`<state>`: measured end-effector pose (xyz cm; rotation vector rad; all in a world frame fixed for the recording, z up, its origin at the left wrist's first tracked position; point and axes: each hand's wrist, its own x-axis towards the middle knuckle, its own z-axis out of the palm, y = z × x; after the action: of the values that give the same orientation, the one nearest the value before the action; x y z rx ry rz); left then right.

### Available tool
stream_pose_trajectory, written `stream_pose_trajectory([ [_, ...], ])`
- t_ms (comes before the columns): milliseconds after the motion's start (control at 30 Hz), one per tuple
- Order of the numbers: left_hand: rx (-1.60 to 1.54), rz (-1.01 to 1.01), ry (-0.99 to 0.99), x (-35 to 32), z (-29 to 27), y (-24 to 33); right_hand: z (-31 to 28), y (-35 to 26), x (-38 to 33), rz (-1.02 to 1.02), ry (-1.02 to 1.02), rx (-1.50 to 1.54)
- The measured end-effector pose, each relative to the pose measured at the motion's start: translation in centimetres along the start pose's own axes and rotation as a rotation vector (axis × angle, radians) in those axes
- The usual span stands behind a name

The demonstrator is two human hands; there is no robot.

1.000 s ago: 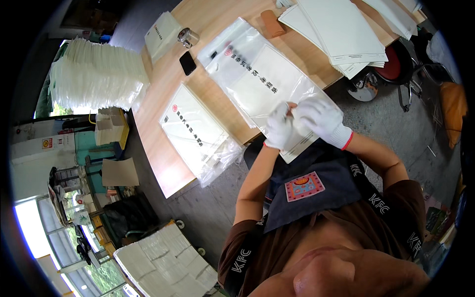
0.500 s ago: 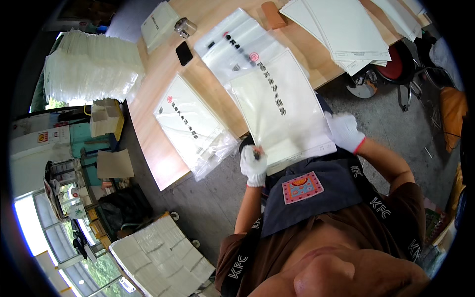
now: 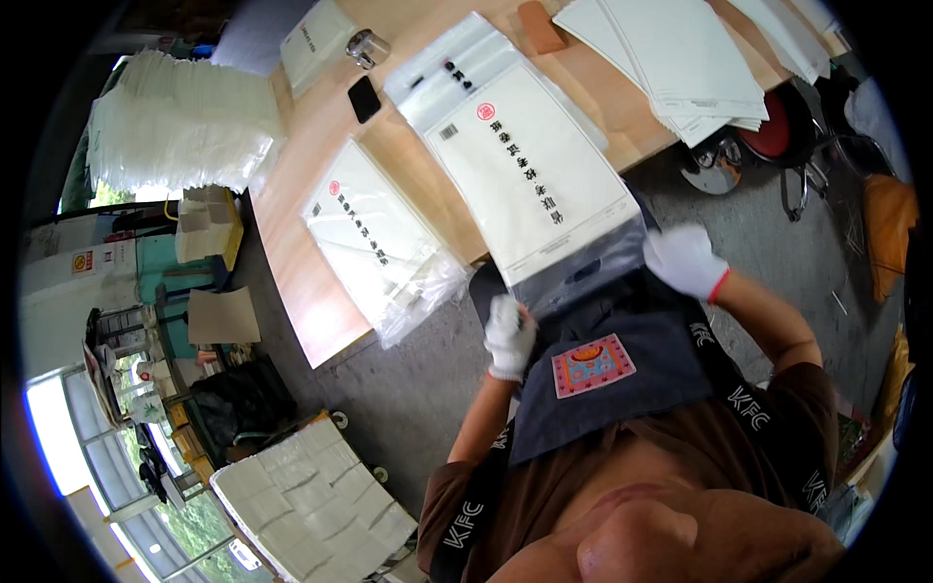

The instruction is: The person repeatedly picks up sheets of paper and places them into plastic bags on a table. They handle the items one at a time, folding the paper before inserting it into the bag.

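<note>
A clear plastic bag (image 3: 593,269) with dark printing and a red round mark lies over the table edge in front of me, white paper (image 3: 505,209) inside it. A strip of bare plastic hangs below the paper toward my lap. My left hand (image 3: 510,340), in a white glove with bare thumb tip, is closed at the bag's near left corner. At the near right corner, my right hand (image 3: 685,262), also gloved in white, has its fingers curled against the bag's edge. Beneath lie more clear bags (image 3: 457,58). To the left rests a filled bag pile (image 3: 374,233).
On the wooden table (image 3: 301,282) are a phone (image 3: 364,99), a metal cup (image 3: 367,49), a brown block (image 3: 540,26) and white sheet stacks (image 3: 680,58). A tall bag stack (image 3: 185,121) stands left. A red-seated stool (image 3: 777,126) is at right, a wrapped pallet load (image 3: 311,496) lower left.
The paper now sits farther up and away from me inside the bag, with clear plastic showing below it. The printing reads flat and sharp. Both hands have shifted only slightly.
</note>
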<state>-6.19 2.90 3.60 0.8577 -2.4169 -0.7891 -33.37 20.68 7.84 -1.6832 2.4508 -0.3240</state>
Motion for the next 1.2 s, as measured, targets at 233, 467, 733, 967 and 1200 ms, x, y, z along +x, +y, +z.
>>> stream_pose_trajectory([
  [233, -0.361, -0.441, 0.108, -1.8, 2.9, -7.3, 6.1, 5.2, 1.0, 0.322, -0.044, 0.517],
  [467, -0.489, -0.604, 0.107, 5.7, 2.6, -8.9, 8.3, 0.0, 7.5, 0.463, -0.452, 1.417],
  [733, -0.264, -0.559, 0.395, 7.6, -17.0, -15.0, 14.4, -15.7, 24.5, 0.109, -0.456, 1.398],
  [967, 0.602, -0.444, 0.081, 3.7, -14.2, -25.8, 14.5, -23.4, 26.6, 0.292, -0.484, 1.196],
  [1200, 0.896, -0.558, -0.130, 8.9, -14.2, -20.4, 14.6, -17.3, 18.2, 0.224, -0.929, 1.661],
])
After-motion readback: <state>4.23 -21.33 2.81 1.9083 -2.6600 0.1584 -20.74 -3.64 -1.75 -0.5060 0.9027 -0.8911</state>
